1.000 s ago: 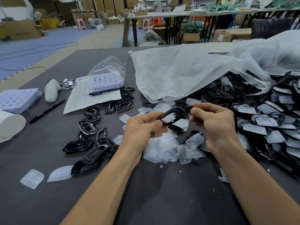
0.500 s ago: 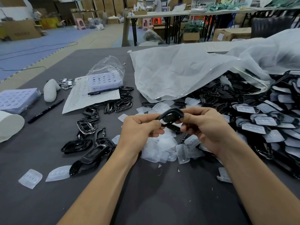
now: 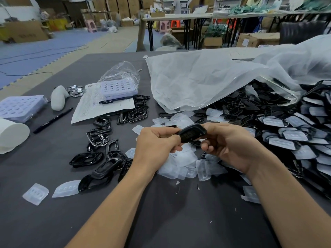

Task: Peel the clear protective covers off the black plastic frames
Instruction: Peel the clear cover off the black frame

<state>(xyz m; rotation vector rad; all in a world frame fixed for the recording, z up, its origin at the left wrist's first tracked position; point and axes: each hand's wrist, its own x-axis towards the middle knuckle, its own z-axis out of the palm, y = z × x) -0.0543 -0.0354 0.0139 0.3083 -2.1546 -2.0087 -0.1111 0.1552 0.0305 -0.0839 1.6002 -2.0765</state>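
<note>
Two hands share one black oval plastic frame (image 3: 191,134), held just above the heap of peeled clear covers (image 3: 179,163). My left hand (image 3: 155,142) pinches one end between curled thumb and fingers; my right hand (image 3: 231,145) curls round the other. Whether a cover still clings to it, I cannot tell. I judge this the peeling step: next, a fingernail must catch a film edge. Bare frames (image 3: 100,158) lie left of that heap, covered frames (image 3: 295,138) right.
</note>
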